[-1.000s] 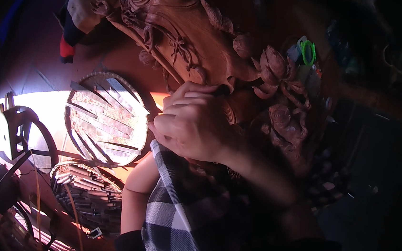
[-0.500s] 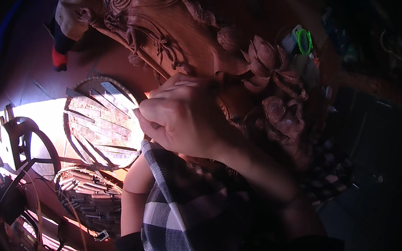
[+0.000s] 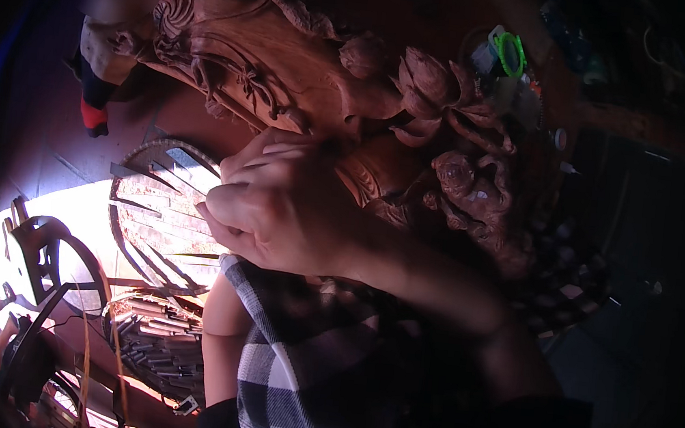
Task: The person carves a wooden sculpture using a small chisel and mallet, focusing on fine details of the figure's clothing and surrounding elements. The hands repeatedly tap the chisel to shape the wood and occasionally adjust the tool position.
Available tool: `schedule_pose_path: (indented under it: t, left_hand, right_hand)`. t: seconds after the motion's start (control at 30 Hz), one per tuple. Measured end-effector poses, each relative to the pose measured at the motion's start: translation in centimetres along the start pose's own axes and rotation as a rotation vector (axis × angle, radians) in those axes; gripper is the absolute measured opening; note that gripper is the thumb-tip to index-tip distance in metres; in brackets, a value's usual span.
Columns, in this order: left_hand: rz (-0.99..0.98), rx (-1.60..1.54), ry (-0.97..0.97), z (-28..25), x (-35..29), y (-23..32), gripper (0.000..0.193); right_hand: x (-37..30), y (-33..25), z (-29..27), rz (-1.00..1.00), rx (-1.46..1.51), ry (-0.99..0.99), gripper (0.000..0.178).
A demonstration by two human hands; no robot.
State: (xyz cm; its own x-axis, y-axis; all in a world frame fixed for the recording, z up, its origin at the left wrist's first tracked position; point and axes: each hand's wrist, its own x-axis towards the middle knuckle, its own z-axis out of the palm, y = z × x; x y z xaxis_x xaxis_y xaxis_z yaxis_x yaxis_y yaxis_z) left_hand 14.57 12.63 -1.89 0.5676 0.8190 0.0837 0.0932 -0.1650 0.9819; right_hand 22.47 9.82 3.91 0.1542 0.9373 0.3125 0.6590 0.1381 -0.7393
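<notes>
Reddish-brown carved wooden sculpture [image 3: 323,61] with raised flowers [image 3: 423,82] and stems is just beyond the person's right hand [image 3: 271,195], stretching from upper left towards the right. From where I'm standing, that hand is curled closed, whatever its grip holds hidden; the left hand and its grip I can't make out behind it. I'd worry about a sideways slip snapping a slender stem. I count one sculpture, one black-and-white checked cloth [image 3: 279,380], one round woven tray [image 3: 171,143], one bright green ring [image 3: 521,57]; the wooden-handled tools [image 3: 158,320] are too jumbled to count.
</notes>
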Motion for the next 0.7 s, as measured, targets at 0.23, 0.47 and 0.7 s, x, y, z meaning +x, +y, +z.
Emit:
schedule_pose_path:
  t: [0.23, 0.47, 0.7]
  left_hand:
    - [-0.031, 0.012, 0.022, -0.6, 0.0, 0.3, 0.018]
    - [-0.062, 0.007, 0.044, -0.6, 0.4, 0.3, 0.019]
    - [-0.035, 0.140, 0.116, -1.8, 0.1, 1.5, 0.020]
  right_hand:
    - [-0.5, -0.1, 0.5, -0.029, 0.060, 0.030, 0.018]
    - [-0.8, 0.0, -0.7, -0.016, 0.104, -0.118, 0.011]
    - [-1.5, -2.8, 0.5, -0.013, 0.097, -0.119, 0.010]
